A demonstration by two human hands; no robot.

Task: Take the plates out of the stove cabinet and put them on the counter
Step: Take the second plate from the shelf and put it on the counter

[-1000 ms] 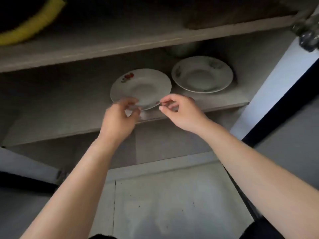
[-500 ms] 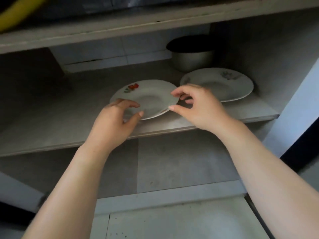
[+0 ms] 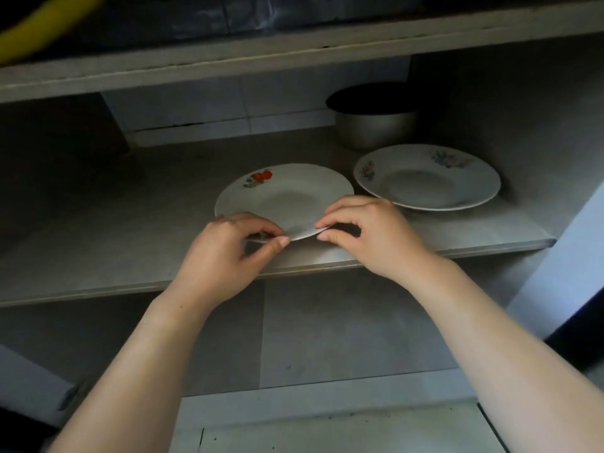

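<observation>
The left grip (image 3: 225, 253) and right grip (image 3: 372, 237) both pinch the near rim of the plate (image 3: 287, 194), thumbs under it and fingers curled over the top, the two grips close together but apart. This plate, white with a red flower on its far-left rim, lies on the cabinet shelf (image 3: 98, 250) close to the front edge; its near rim looks raised a little off the board, with shadow beneath. Just to its right, not touching, a second plate (image 3: 425, 178) with faint flowers lies flat on the same shelf. A grey pot (image 3: 376, 125) stands upright behind the second plate, at the back. Above the upper shelf (image 3: 294, 47), top left, a yellow hose (image 3: 42, 24) shows, blurred
</observation>
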